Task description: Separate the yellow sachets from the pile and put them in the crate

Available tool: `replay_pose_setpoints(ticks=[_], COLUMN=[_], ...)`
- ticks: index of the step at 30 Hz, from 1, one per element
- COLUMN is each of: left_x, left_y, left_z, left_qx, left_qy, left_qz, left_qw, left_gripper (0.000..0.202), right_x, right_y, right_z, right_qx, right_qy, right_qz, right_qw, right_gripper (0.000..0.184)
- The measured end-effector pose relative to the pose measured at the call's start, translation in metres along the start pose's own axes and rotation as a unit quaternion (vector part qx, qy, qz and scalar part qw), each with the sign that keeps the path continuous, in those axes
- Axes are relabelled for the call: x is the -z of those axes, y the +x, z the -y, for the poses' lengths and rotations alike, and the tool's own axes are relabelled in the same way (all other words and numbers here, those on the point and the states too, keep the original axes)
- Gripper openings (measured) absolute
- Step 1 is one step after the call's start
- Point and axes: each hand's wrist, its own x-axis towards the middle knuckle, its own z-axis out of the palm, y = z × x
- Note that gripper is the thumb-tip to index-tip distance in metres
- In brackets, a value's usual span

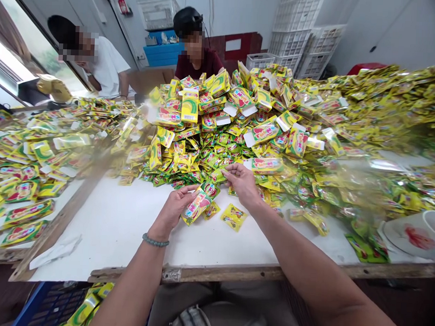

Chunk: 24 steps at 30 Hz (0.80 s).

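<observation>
My left hand (176, 206) is closed on a small yellow and green candy box (195, 207), tilted, its upper end toward the pile. A green candy packet (212, 189) shows at that upper end; whether it is inside the box I cannot tell. Just to the right, my right hand (241, 183) pinches a green-yellow candy packet (219, 175) at the edge of the heap. Below the hands, a yellow packet (233, 217) lies flat on the white tabletop (129, 231). Another small packet (211, 210) lies partly behind the box.
A tall heap of boxes (264, 131) and packets rises ahead, with more packets (394, 102) at right. Boxes (24, 189) lie left beyond a wooden strip (69, 215). A white flowered container (415, 234) stands right. A blue crate (51, 304) sits below. Two people (196, 53) are across the table.
</observation>
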Motion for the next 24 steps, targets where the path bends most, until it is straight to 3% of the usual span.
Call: replay_pose_setpoints(ticks=[2, 3, 6, 8, 11, 14, 17, 19, 22, 24], left_x=[0.001, 0.002, 0.007, 0.010, 0.013, 0.014, 0.015, 0.014, 0.010, 0.006], left_y=[0.000, 0.000, 0.000, 0.001, 0.001, 0.001, 0.002, 0.002, 0.002, 0.002], left_z=[-0.002, -0.003, -0.008, -0.011, -0.012, -0.011, -0.009, -0.008, -0.006, -0.004], left_qx=[-0.003, -0.008, -0.025, -0.033, -0.032, -0.031, -0.034, -0.035, -0.025, -0.011], left_qy=[-0.004, -0.010, -0.034, -0.044, -0.038, -0.027, -0.018, -0.008, 0.010, 0.025], left_qz=[-0.014, -0.026, -0.070, -0.092, -0.100, -0.101, -0.107, -0.110, -0.095, -0.077], left_qw=[1.000, 1.000, 0.997, 0.994, 0.994, 0.994, 0.993, 0.993, 0.995, 0.997], left_gripper=[0.050, 0.050, 0.051, 0.051, 0.051, 0.052, 0.055, 0.056, 0.056, 0.058], right_x=[0.005, 0.007, 0.008, 0.001, -0.017, -0.028, -0.023, -0.012, 0.002, 0.004], right_y=[0.002, 0.001, -0.006, -0.016, -0.034, -0.043, -0.038, -0.028, -0.012, -0.006], right_z=[0.000, 0.000, 0.003, 0.004, 0.002, -0.001, -0.003, -0.002, -0.001, -0.002], right_qx=[0.055, 0.099, 0.198, 0.178, 0.115, 0.080, 0.022, 0.007, 0.048, 0.082], right_qy=[-0.111, -0.192, -0.406, -0.470, -0.522, -0.553, -0.511, -0.466, -0.336, -0.204], right_qz=[-0.043, -0.068, -0.078, 0.000, 0.168, 0.244, 0.238, 0.175, 0.069, 0.071], right_qw=[0.991, 0.974, 0.889, 0.865, 0.828, 0.792, 0.826, 0.867, 0.938, 0.973], right_gripper=[0.012, 0.007, 0.012, 0.022, 0.038, 0.042, 0.022, 0.015, 0.022, 0.023])
